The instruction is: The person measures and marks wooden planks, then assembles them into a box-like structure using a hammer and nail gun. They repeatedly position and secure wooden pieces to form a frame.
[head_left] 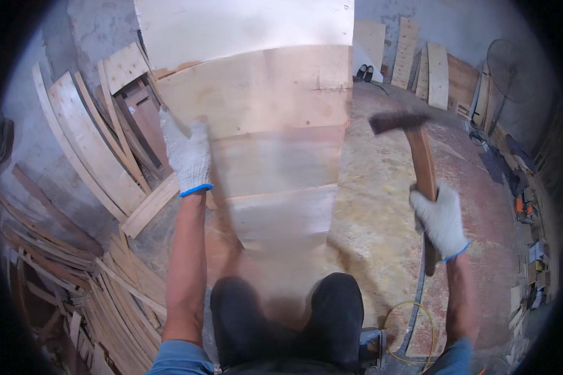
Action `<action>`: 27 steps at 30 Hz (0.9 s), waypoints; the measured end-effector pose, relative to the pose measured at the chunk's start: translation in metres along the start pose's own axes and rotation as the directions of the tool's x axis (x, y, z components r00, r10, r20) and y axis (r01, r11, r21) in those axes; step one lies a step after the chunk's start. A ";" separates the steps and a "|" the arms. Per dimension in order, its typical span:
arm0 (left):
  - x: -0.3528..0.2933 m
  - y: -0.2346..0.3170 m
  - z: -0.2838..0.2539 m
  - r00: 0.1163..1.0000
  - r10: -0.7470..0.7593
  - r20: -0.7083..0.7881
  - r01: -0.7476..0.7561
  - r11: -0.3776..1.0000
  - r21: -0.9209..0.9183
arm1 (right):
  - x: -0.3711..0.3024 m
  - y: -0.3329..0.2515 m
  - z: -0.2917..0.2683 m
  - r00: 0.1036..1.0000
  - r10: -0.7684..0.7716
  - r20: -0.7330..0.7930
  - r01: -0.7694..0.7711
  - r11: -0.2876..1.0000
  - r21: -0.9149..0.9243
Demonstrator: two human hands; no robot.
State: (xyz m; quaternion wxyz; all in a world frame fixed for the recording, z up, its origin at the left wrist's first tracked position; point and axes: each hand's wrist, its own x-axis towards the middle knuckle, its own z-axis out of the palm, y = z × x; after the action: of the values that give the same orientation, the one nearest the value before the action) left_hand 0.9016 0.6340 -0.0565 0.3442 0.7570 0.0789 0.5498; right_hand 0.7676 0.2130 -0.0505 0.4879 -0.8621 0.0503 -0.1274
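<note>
In front of me rises a stack of pale plywood panels [269, 94], their edges overlapping in steps down toward my knees. My left hand [189, 150], in a white knit glove with a blue cuff, lies against the left edge of the panels. Its fingertips are partly lost behind or against the board. Off to the right, my right hand [441, 219], gloved the same way, is wrapped round the wooden handle of a hammer [423, 159]. The hammer's dark head points up and is slightly blurred, apart from the panels.
Curved wooden strips [94, 150] lean on the left wall, with more strips [122, 312] piled below. Boards [438, 75] stand along the far right wall near a pair of dark shoes [365, 73] and a round fan [507, 69]. A yellow cord [433, 331] loops on the floor.
</note>
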 end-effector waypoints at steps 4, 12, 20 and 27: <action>0.001 0.001 -0.001 1.000 -0.013 0.003 0.013 0.999 -0.045 | 0.004 -0.087 0.000 0.958 -0.173 -0.227 0.176 0.984 -0.008; -0.004 0.004 0.009 1.000 0.010 -0.027 -0.012 0.997 -0.081 | 0.040 0.001 0.051 0.992 -0.082 -0.096 0.055 0.965 -0.257; -0.006 0.014 -0.003 0.961 0.243 -0.130 -0.244 0.970 0.003 | 0.039 0.018 0.067 0.975 -0.164 -0.150 0.109 0.940 -0.324; 0.004 0.089 0.039 0.496 0.865 -0.072 -0.868 0.491 -0.078 | 0.037 0.010 0.061 0.991 -0.068 -0.112 0.040 0.971 -0.237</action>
State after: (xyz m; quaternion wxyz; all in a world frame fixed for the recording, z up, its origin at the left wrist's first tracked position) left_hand 0.9147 0.5520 -0.0054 0.0598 0.6689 -0.3364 0.6602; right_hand 0.8202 0.2504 -0.0829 0.3753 -0.9055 0.0705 -0.1852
